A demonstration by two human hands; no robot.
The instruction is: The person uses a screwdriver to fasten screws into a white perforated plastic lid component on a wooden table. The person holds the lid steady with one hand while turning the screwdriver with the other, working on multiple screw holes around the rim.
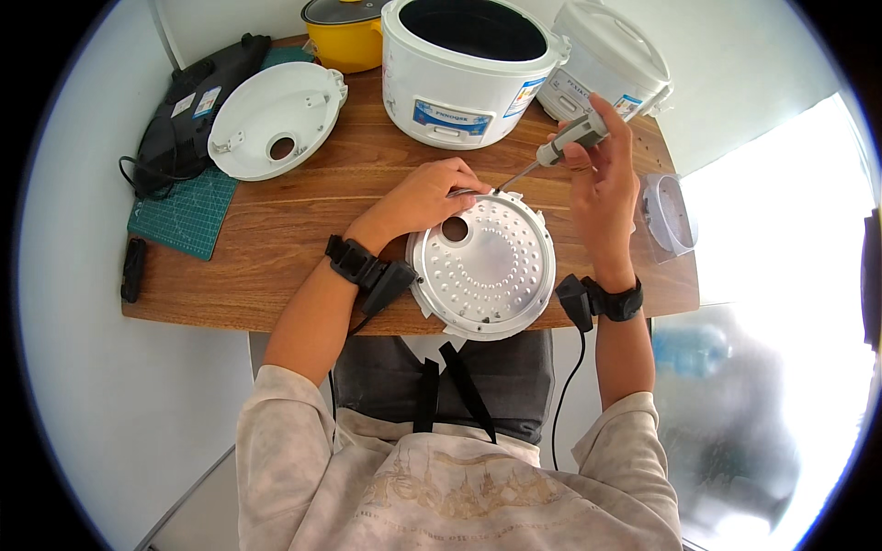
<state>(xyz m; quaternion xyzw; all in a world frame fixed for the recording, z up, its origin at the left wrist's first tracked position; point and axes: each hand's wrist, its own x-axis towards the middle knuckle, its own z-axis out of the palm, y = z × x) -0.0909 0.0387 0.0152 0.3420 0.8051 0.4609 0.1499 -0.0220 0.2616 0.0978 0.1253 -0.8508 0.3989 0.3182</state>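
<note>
My right hand [608,188] grips the handle of a grey-and-white screwdriver [571,140]. Its thin shaft slants down to the far rim of a round rice cooker lid [487,266]. This lid lies by the table's front edge, its silvery inner side up, dimpled, with one round hole. My left hand [427,195] is closed at the lid's far left rim, fingers bent beside the screwdriver tip. What exactly lies under those fingertips is partly hidden. Small dark screws or screw holes [485,321] show along the near rim.
Behind stand a white rice cooker body [450,101], another white cooker [611,55] and a yellow pot [344,41]. A white lid shell [276,124] lies left, by a black device [188,119] on a green cutting mat [188,216]. A clear plastic container [669,216] sits at the right edge.
</note>
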